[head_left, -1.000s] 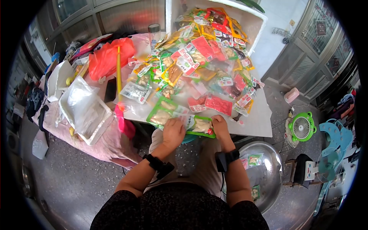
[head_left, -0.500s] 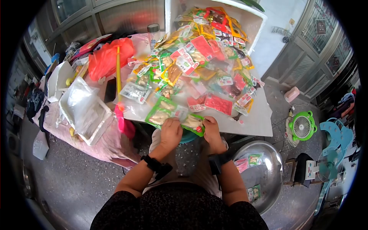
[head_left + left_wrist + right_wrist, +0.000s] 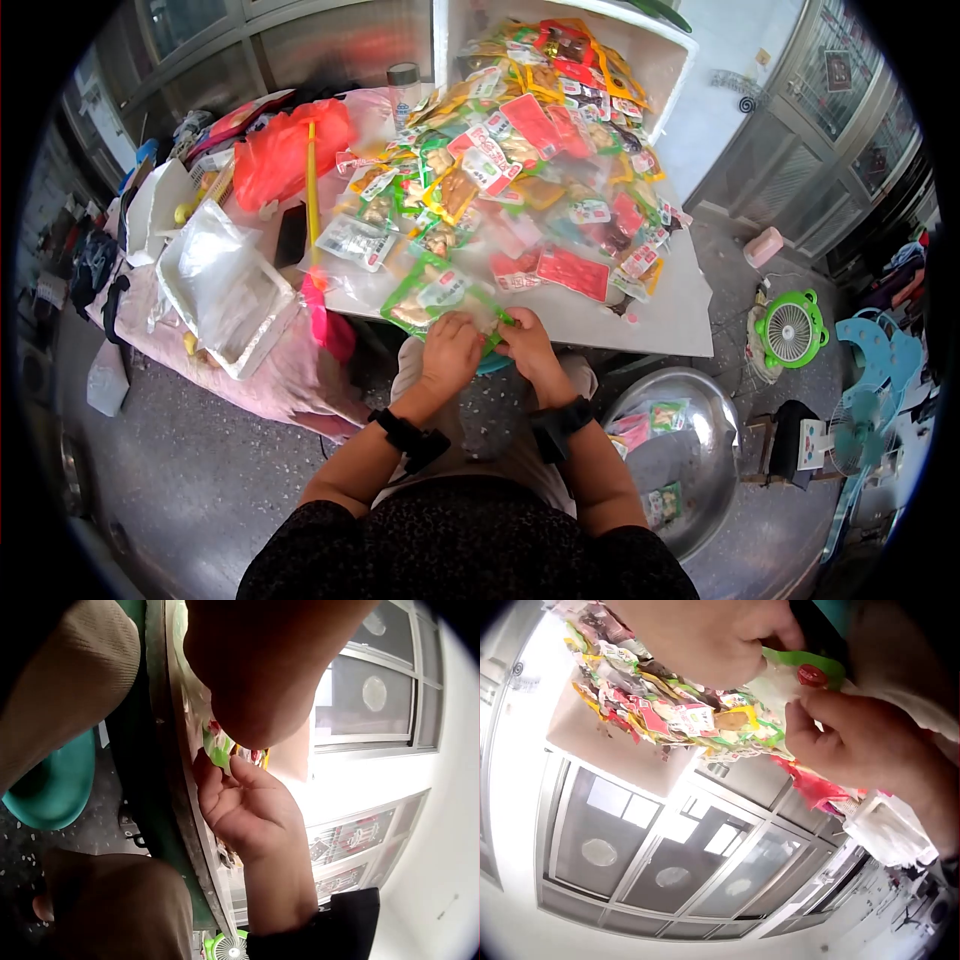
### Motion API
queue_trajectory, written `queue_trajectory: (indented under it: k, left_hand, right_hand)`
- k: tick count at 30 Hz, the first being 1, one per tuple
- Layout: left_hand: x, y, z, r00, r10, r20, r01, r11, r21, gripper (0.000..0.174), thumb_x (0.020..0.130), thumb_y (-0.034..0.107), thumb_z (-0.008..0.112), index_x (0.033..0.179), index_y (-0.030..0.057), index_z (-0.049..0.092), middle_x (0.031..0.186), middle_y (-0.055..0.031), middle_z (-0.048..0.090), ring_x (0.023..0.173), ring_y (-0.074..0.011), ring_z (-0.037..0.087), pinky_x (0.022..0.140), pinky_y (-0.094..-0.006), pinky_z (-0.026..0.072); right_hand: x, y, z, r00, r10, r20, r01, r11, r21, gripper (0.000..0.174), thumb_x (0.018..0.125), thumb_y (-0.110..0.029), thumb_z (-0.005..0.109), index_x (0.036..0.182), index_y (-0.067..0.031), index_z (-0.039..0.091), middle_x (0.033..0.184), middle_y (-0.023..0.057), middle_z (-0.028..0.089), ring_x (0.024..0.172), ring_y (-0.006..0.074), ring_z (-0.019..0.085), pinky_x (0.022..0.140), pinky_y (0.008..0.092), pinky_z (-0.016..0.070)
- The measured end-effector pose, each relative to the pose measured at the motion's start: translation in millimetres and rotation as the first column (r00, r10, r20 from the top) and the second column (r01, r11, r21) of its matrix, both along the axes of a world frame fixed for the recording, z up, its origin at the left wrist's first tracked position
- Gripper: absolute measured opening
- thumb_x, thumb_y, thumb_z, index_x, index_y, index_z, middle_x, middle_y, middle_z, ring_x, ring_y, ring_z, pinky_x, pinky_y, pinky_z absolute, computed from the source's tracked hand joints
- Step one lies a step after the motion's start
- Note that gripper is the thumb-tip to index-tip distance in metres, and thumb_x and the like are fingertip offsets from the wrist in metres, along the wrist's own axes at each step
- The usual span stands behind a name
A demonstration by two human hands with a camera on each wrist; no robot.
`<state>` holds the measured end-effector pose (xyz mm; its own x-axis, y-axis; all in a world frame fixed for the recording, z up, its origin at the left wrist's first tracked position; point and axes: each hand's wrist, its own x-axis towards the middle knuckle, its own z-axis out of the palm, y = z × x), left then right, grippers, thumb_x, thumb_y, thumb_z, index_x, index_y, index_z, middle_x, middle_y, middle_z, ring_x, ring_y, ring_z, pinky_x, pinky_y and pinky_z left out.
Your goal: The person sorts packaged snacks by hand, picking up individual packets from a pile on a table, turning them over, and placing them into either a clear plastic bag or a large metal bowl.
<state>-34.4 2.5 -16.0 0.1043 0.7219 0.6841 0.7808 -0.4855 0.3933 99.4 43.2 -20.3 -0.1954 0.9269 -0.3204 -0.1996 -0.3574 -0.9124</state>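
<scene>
A green-edged clear food package (image 3: pixel 440 291) lies at the table's near edge, its lower right end between both hands. The left hand (image 3: pixel 453 352) grips its near edge with curled fingers. Close beside it, the right hand (image 3: pixel 528 343) pinches the package's right corner between thumb and fingers. In the left wrist view the right hand (image 3: pixel 255 814) holds a green corner (image 3: pixel 220 756), the left hand (image 3: pixel 259 671) above it. The right wrist view shows the left hand (image 3: pixel 866 742) pinching the package near its red spot (image 3: pixel 811 676); the right hand (image 3: pixel 697 637) is at its other side.
A large pile of packages (image 3: pixel 480 160) spills from a white foam box (image 3: pixel 676 88) onto the white table (image 3: pixel 670 318). A metal basin (image 3: pixel 712 470) with several packages stands at lower right. Left are a foam tray (image 3: pixel 243 362), red bag (image 3: pixel 290 150) and yellow-handled item (image 3: pixel 313 190).
The right hand has moved left, close to the left hand, bringing the package's right end with it. The package looks shorter and more bunched between the hands.
</scene>
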Motion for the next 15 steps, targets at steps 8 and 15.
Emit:
queue_trajectory:
  k: [8,15]
  left_hand:
    - [-1,-4,4,0.995,-0.060,-0.080,0.063,0.998,0.032,0.016,0.059,0.004,0.054,0.074,0.0027,0.050,0.088,-0.0110,0.050,0.089,-0.0292,0.047,0.075,-0.0382,0.0374]
    - [-6,-3,4,0.986,-0.077,-0.151,0.074,0.997,-0.025,0.026,0.056,0.004,0.058,0.081,0.0042,0.052,0.095,-0.0103,0.049,0.096,-0.0291,0.045,0.080,-0.0410,0.0353]
  right_hand:
    - [-3,21,-9,0.996,0.017,0.087,-0.022,0.998,0.053,0.014,0.074,-0.004,0.049,0.087,-0.0015,0.047,0.070,0.0061,0.051,0.053,0.0120,0.051,0.043,0.0226,0.0418]
    - [-20,23,-5,0.994,-0.088,-0.065,0.089,0.996,0.020,0.012,0.076,-0.005,0.049,0.087,-0.0015,0.047,0.076,0.0063,0.051,0.063,0.0134,0.053,0.050,0.0252,0.0466]
